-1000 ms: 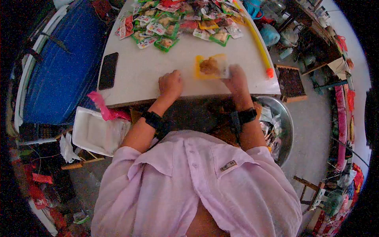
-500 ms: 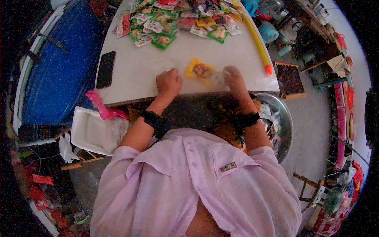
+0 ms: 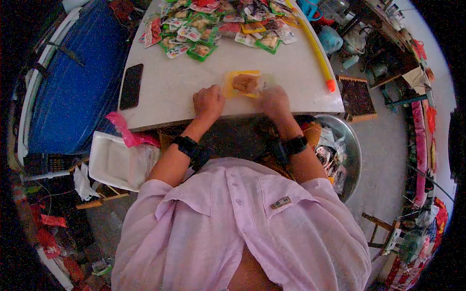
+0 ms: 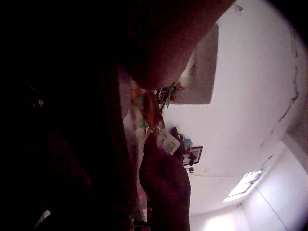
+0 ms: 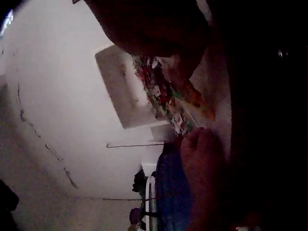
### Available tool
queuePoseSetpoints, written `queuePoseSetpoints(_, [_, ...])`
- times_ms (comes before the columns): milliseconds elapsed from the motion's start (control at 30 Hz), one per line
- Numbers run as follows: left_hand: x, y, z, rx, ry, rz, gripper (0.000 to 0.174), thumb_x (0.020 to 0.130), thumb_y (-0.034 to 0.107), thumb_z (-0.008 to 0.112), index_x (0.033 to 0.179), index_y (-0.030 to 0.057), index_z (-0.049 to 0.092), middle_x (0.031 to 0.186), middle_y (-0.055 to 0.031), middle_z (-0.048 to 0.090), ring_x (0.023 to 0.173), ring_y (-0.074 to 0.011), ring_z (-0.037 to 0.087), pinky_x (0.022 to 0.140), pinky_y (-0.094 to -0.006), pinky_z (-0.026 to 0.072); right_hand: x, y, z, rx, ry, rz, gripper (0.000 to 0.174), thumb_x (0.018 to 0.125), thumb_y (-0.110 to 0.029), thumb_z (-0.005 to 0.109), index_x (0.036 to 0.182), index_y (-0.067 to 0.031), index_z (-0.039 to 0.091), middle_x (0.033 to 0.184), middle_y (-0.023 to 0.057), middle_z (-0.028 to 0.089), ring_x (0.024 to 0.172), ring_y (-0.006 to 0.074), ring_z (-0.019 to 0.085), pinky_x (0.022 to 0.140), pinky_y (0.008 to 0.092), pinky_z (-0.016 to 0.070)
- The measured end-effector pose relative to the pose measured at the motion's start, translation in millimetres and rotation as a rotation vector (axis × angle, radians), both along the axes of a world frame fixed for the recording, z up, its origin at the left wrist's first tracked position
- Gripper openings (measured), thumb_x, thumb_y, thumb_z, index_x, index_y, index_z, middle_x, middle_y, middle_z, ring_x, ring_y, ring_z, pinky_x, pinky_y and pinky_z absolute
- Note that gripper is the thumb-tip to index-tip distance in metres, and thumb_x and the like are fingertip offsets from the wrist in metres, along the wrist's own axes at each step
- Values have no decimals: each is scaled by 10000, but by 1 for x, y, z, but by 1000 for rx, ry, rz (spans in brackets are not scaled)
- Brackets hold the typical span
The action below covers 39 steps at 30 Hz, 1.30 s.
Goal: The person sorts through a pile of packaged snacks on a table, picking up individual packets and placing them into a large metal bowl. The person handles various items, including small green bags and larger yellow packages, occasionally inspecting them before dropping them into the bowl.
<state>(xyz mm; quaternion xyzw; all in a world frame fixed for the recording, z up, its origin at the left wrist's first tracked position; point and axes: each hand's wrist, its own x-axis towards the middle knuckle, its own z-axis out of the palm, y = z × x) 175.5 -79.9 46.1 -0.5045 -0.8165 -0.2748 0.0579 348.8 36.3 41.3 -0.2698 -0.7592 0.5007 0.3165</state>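
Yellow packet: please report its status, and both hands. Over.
Right hand holds yellow packet by one end. Left hand curled beside it, grip unclear. Pile lies farther back, not in the way.

The person is wearing a pale pink shirt [image 3: 194, 242] with front buttons [image 3: 238, 201] and chest flaps [image 3: 194, 200]; one is showing a small label [image 3: 281, 202]. Black wristbands [image 3: 187, 146] are also being worn.

Open tabletop [image 3: 170, 72] stretched between a phone [image 3: 131, 86] and a yellow tube [image 3: 314, 48].
Heaped packets [image 3: 201, 30] blocked the far end and a yellow packet [image 3: 244, 83] the near middle, leaving room to pass between them.
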Motion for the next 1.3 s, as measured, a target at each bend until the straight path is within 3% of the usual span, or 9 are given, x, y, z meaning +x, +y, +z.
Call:
queuePoseSetpoints(133, [2,-1,5,7,-10,-6,160,630,171,507,770,94,520,652,-87,538,667,-268,500,589,-401,347,9,-22,48,-704,268,-118,149,717,-58,448,864,-44,429,748,61,515,588,170,498,493,261,418])
queuePoseSetpoints(233, [3,-1,6,20,-14,-37,166,630,169,507,777,92,518,656,-92,541,661,-273,502,580,-407,348,12,-24,52,-771,381,-43,152,718,-52,435,869,-43,428,736,61,515,597,165,501,486,262,419])
queuePoseSetpoints(400, [5,-1,4,78,-39,-45,169,641,168,499,793,93,514,678,-99,547,676,-278,507,590,-411,353,15,-2,23,25,156,181,147,719,-46,429,865,-30,437,712,55,516,598,153,498,522,271,428])
queuePoseSetpoints(633, [6,-2,7,67,-71,-29,172,667,168,476,817,92,505,670,-115,546,640,-290,515,572,-408,373,11,-1,23,-311,-11,-13,169,658,-240,515,617,-78,544,660,75,551,627,257,491,567,348,366])
queuePoseSetpoints(733, [9,-1,8,-35,-30,-66,183,678,177,466,835,91,502,656,-126,543,614,-293,518,552,-410,375,3,5,20,680,-583,52,164,665,-220,506,615,-67,538,655,103,540,625,269,501,528,357,377])
queuePoseSetpoints(867, [20,-5,27,-40,2,-101,178,701,187,448,839,86,497,626,-137,537,603,-298,518,537,-418,367,-23,-32,62,363,-505,59,163,666,-220,511,646,-64,553,661,133,535,642,276,514,541,363,393])
queuePoseSetpoints(933, [20,-7,36,-6,-48,-118,178,703,185,454,834,75,502,629,-145,531,606,-305,512,542,-424,369,-34,-32,67,785,-906,242,166,660,-225,523,684,-66,563,683,144,536,659,275,518,569,361,398])
queuePoseSetpoints(1167, [16,-11,32,-71,-83,-116,179,683,164,488,828,61,511,690,-155,524,643,-325,496,574,-430,379,-10,2,45,926,-363,270,167,618,-211,567,617,-50,524,681,120,538,683,266,506,584,353,395])
queuePoseSetpoints(1300, [15,-12,18,44,11,-102,175,711,203,432,827,102,515,619,-133,530,603,-306,505,544,-429,343,-20,2,34,322,-573,151,143,581,-194,574,614,-63,527,680,106,522,673,268,482,580,354,388])
